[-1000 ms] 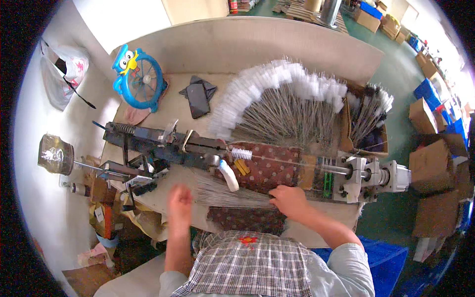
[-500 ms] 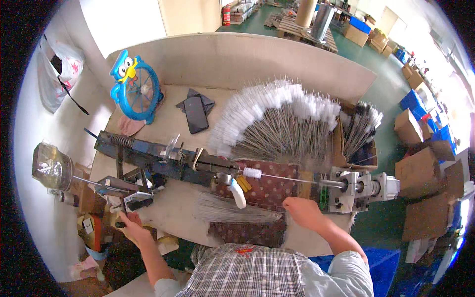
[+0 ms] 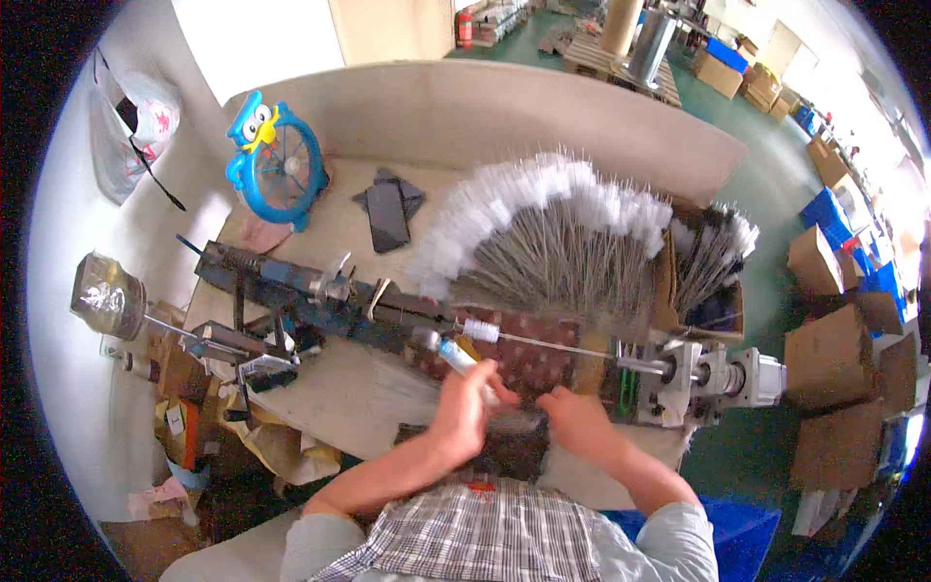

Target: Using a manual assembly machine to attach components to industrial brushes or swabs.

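Note:
A long dark metal fixture runs across the bench. At its right end a small white-bristled brush sits on a thin metal rod, which reaches to the shaft of a motor unit at the right. My left hand is closed round the white lever handle just below the brush. Close by, my right hand is closed over the dark spotted cloth's near right edge, fingertips pinched; what they hold, if anything, is too small to make out. Thin wires lie partly hidden behind my left arm.
A large fan of white-tipped brushes fills the back, beside a box of more brushes. A phone and a blue toy-faced fan stand behind the fixture. A low partition borders the bench.
My left hand has come from the far left, below the fixture, to the white lever handle, which now points more to the right. My right hand has shifted slightly left.

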A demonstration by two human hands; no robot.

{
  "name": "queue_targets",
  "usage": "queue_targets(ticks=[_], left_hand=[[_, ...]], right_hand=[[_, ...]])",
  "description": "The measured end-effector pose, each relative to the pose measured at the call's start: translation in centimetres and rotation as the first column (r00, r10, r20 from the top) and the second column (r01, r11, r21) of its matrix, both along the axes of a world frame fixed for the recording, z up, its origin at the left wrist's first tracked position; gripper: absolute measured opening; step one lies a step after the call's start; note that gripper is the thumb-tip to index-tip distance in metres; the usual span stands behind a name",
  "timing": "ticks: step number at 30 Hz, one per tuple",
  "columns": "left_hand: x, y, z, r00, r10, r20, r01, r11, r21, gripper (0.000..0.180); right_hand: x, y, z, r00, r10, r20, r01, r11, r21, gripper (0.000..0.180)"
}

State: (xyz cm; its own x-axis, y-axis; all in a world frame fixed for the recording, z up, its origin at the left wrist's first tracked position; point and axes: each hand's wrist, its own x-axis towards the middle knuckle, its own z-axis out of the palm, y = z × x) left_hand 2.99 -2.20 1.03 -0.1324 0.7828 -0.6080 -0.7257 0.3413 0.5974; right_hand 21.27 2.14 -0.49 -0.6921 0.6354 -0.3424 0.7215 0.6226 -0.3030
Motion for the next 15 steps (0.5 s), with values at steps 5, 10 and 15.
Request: queue_targets(ticks=[5, 10, 15], left_hand=[[-6.6, -0.8, 7.5, 0.726, -0.059, 0.685, -0.119, 0.970, 0.210, 0.034], [-6.0, -5.8, 6.1, 0.983, -0.068, 0.173, 0.024, 0.969, 0.244, 0.041], [-3.1, -2.6, 6.0, 0.797, -0.542, -0.266, 0.604, 0.731, 0.318, 0.026]], right_hand=[[0.1, -0.2, 2.0, 0.996, -0.031, -0.080, 0.041, 0.991, 0.128, 0.021], [3.3, 1.4, 8.0, 0.979, 0.035, -0.201, 0.058, 0.895, 0.442, 0.024], [5.0, 5.5, 11.2, 0.874, -0.205, -0.440, 0.400, 0.817, 0.415, 0.023]])
